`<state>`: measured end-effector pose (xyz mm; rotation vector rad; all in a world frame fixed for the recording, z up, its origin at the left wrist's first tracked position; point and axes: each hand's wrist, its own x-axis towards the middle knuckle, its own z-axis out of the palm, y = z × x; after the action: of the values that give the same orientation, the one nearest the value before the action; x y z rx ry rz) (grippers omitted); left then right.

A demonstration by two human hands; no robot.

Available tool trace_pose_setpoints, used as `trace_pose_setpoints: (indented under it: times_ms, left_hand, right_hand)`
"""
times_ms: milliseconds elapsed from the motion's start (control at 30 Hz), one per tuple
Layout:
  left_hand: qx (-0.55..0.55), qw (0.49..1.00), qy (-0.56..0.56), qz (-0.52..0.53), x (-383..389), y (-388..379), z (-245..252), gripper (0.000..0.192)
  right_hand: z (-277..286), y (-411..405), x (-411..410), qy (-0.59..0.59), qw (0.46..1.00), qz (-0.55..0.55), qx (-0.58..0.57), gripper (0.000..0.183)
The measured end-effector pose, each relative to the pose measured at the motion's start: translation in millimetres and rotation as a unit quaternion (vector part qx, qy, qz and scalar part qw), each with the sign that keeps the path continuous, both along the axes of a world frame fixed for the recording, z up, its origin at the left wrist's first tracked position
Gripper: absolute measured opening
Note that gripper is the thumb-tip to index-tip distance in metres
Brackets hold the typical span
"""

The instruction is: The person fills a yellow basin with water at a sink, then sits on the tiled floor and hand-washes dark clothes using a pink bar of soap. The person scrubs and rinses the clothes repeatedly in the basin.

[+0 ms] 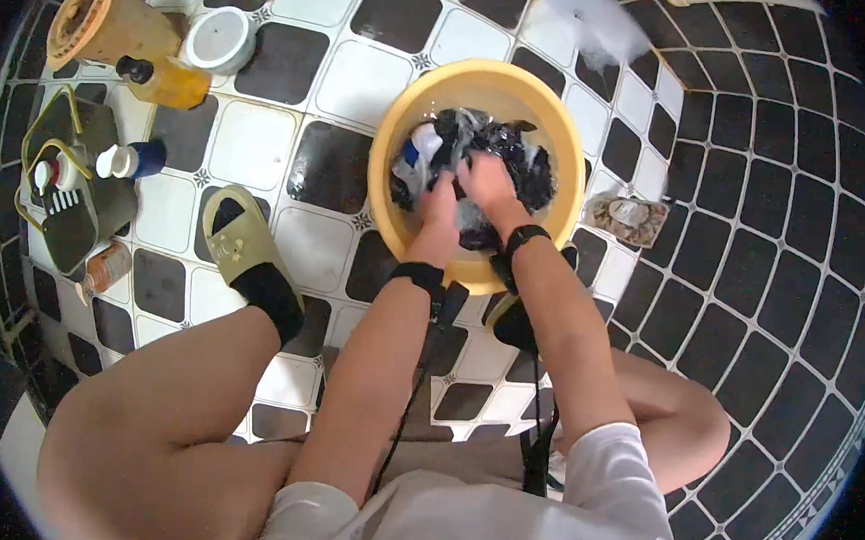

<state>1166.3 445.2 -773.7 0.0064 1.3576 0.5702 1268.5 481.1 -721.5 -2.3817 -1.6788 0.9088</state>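
Observation:
A yellow plastic basin [381, 172] of cloudy water stands on the tiled floor before me. Dark wet clothes [513, 142] lie bunched in it, with suds and a white-and-blue piece of cloth [426, 143] on the left. Toward the basin's middle, my left hand [442, 210] holds the dark fabric, its fingers partly hidden. My right hand [488, 183] is curled over the same wet bundle, close beside the left. Black straps [419, 273] with small devices circle both wrists.
Left on the floor are a brown plastic bin [129, 30], a white-lidded tub [221, 38], a yellow pump bottle [171, 82], a blue bottle [147, 158] and a toiletry basket [110, 206]. A small patterned box [626, 220] sits by the tiled wall [763, 270]. My slippered foot [253, 254] flanks the basin.

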Motion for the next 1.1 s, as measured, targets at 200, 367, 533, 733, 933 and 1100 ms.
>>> trace_pose_setpoints:
  times_ms: [200, 367, 533, 733, 933, 1100]
  left_hand:
    - [0.047, 0.998, -0.046, 0.023, 55, 1, 5, 0.077]
    - [-0.013, 0.983, -0.114, 0.146, -7, 27, -3, 0.065]
    - [-0.085, 0.916, -0.376, 0.111, -3, 47, 73, 0.044]
    - [0.223, 0.956, -0.165, 0.099, -9, 18, 77, 0.044]
    - [-0.065, 0.903, -0.353, 0.236, -9, 25, 5, 0.025]
    - [-0.017, 0.929, -0.282, 0.238, 2, 13, 36, 0.034]
  right_hand:
    - [-56, 5, 112, -0.116, 0.989, -0.082, -0.040, 0.039]
    - [84, 67, 0, 0.113, 0.959, -0.237, 0.105, 0.037]
    - [151, 19, -16, 0.066, 0.969, -0.011, 0.239, 0.030]
    - [82, -6, -67, 0.001, 0.982, -0.061, 0.177, 0.023]
    - [42, 23, -61, -0.015, 0.997, -0.002, 0.070, 0.031]
    - [2, 23, 6, -0.156, 0.984, 0.062, -0.066, 0.036]
